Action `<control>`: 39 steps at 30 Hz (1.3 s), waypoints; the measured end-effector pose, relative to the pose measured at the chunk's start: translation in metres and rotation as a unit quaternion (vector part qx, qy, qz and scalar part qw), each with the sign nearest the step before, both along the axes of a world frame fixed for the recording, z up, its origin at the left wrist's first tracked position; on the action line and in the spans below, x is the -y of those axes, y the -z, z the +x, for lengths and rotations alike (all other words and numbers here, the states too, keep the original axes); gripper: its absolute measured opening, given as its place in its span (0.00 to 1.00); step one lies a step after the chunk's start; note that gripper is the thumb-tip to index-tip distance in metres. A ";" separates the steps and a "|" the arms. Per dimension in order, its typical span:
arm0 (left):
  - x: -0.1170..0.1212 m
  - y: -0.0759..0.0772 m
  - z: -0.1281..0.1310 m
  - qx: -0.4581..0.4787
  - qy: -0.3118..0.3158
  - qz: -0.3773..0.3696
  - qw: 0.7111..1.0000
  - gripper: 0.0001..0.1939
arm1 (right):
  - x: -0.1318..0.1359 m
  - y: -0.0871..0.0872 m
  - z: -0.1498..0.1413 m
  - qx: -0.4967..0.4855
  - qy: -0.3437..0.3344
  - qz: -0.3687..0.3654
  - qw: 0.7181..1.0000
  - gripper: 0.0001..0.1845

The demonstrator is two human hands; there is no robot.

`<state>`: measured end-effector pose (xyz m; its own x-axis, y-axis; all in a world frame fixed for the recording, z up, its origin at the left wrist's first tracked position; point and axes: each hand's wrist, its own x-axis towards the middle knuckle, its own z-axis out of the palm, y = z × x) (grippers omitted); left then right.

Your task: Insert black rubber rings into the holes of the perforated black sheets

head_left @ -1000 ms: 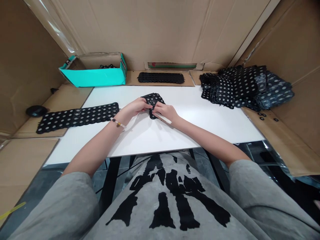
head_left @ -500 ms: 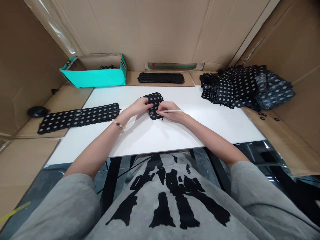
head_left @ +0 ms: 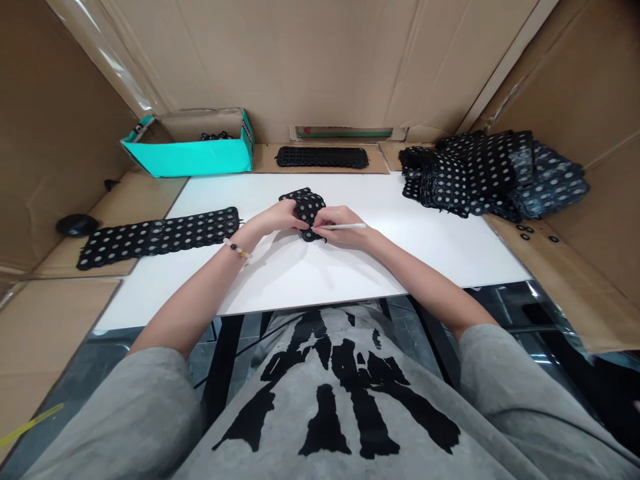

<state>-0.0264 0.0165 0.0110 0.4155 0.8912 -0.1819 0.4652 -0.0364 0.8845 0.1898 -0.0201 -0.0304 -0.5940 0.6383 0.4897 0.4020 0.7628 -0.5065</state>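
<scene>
At the middle of the white board, a black piece with rows of pale round dots is bunched between my hands. My left hand grips its left side, thumb on top and fingers partly hidden beneath. Pinched in my right hand is a thin white pen-like tool. Its tip meets the dotted piece's lower right edge, close to my left thumb; the exact contact is too small to make out. A longer dotted black strip lies flat by my left forearm.
A turquoise box holding small black pieces stands at the back left. Another black strip lies at the back. A heap of dotted pieces fills the right corner, with small black rings near it. A black round object sits far left.
The dotted piece has become more folded, its top now leaning left. My left thumb has moved down and closer to the tool's tip. The right hand has shifted only slightly.
</scene>
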 end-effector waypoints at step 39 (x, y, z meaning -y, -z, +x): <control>-0.004 -0.003 0.003 0.020 -0.083 -0.049 0.995 0.19 | 0.002 0.003 -0.010 0.070 0.079 0.029 0.994 0.09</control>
